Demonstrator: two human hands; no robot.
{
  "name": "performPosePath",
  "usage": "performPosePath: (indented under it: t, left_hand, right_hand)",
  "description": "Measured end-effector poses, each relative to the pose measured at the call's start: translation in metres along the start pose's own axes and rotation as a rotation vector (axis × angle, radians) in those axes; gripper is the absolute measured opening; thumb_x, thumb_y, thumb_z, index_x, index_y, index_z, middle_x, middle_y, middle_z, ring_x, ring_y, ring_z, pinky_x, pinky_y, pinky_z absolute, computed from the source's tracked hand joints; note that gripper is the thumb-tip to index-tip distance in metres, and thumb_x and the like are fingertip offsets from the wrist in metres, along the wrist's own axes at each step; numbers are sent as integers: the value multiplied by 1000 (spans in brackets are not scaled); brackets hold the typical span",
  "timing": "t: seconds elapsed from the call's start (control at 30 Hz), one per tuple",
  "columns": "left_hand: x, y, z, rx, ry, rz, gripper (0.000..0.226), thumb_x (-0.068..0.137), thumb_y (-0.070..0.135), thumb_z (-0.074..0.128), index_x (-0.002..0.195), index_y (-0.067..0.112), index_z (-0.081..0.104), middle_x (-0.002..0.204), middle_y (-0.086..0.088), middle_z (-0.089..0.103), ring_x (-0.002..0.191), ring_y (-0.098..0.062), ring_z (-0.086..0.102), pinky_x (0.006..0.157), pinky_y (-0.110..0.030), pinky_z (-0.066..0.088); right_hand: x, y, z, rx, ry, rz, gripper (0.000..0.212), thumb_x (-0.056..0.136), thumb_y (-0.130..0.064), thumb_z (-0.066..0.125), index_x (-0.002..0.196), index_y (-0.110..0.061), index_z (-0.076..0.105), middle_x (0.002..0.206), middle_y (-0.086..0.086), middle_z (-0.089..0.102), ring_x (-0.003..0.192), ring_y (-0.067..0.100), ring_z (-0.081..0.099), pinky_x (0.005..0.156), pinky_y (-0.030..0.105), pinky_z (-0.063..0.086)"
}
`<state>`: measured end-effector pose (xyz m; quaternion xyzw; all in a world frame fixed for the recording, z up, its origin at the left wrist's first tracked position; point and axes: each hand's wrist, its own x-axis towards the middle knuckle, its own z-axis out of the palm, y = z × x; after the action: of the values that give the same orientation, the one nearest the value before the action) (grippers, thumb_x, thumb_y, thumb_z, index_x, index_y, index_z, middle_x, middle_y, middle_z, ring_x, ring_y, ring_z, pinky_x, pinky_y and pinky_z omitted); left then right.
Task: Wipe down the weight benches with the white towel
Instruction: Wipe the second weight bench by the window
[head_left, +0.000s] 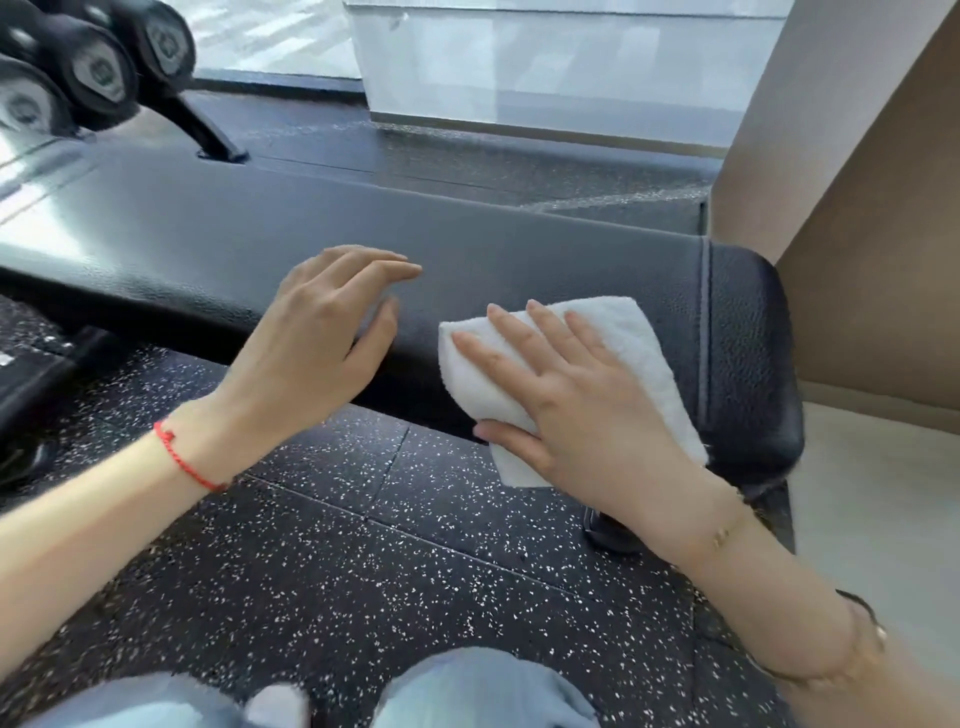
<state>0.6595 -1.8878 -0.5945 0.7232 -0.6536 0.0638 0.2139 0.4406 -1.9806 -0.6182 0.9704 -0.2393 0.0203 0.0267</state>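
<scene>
A long black padded weight bench runs across the view from the left to a rounded end at the right. A folded white towel lies over the bench's near edge close to that end. My right hand presses flat on the towel with straight, spread fingers, and its thumb lies along the towel's lower edge. My left hand hovers over the bench's near edge just left of the towel, fingers relaxed and holding nothing.
Black dumbbells sit on a rack at the top left, with a rack leg reaching the floor behind the bench. Speckled black rubber flooring lies below. A beige wall stands right of the bench end. My knees show at the bottom.
</scene>
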Motion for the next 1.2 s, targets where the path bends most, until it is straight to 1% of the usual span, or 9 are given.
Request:
performPosePath:
  t: [0.1, 0.2, 0.33, 0.47, 0.57, 0.7, 0.87, 1.0, 1.2]
  left_hand:
    - [-2, -30, -16, 27, 21, -46, 39, 99, 22, 40, 133, 14, 57, 133, 0, 60, 131, -19, 48, 113, -44, 36]
    - [-2, -69, -26, 17, 52, -99, 39, 100, 23, 39, 132, 15, 58, 133, -1, 60, 131, -21, 48, 112, -48, 37]
    - [-3, -129, -38, 22, 119, -149, 33, 100, 14, 46, 130, 15, 60, 133, -2, 60, 129, -20, 48, 113, -33, 33]
    - [2, -175, -43, 0, 98, -163, 32, 100, 12, 48, 129, 13, 61, 132, -5, 61, 129, -23, 48, 113, -37, 36]
    - [6, -202, -40, -8, 70, -157, 31, 98, 11, 50, 126, 12, 64, 130, -6, 62, 127, -25, 50, 113, -42, 36]
    - [8, -229, -34, -40, 79, -123, 26, 98, 12, 53, 120, 11, 68, 124, -5, 67, 121, -26, 56, 109, -48, 40]
    - [12, -251, -33, -75, 51, -80, 31, 100, 23, 46, 122, 13, 66, 126, -1, 65, 122, -21, 55, 109, -44, 40]
    - [18, -258, -30, -87, 1, -25, 34, 100, 26, 47, 129, 16, 61, 133, 3, 60, 129, -18, 49, 113, -42, 35]
    - [19, -264, -26, -106, -35, -49, 39, 98, 29, 49, 136, 20, 55, 141, 6, 53, 136, -14, 41, 117, -41, 28]
  right_hand:
    - [44, -19, -5, 119, -20, -7, 71, 96, -66, 24, 156, -38, 0, 166, -1, 2, 152, 27, -2, 123, 45, -1]
    - [79, -44, -4, 136, -23, -50, 69, 97, -64, 22, 157, -36, 2, 166, 0, 2, 152, 28, -4, 123, 45, -3]
    - [87, -56, 2, 111, 24, -116, 63, 98, -61, 14, 156, -38, 5, 166, -4, 6, 152, 22, -1, 123, 42, -2]
    - [115, -50, -1, 236, -1, 42, 62, 94, -61, 10, 154, -45, 11, 165, -10, 9, 152, 16, 1, 122, 36, -5]
    - [175, -54, -4, 232, -46, 164, 57, 101, -56, 18, 155, -41, 11, 165, -6, 7, 152, 20, 0, 122, 39, -4]
    - [230, -96, -1, 196, -62, 176, 57, 103, -54, 19, 156, -37, 9, 166, -4, 3, 152, 24, -3, 121, 43, -8]
    - [199, -129, 1, 210, 57, 116, 62, 96, -60, 13, 155, -42, 13, 165, -12, 6, 152, 15, -1, 121, 35, -8]
    - [186, -121, -2, 298, 55, 251, 64, 92, -67, 12, 153, -48, 15, 162, -21, 7, 150, 5, -2, 118, 24, -12]
    - [291, -92, -6, 256, -46, 431, 54, 104, -50, 23, 156, -36, 15, 165, -6, 7, 152, 19, 0, 123, 42, -4]
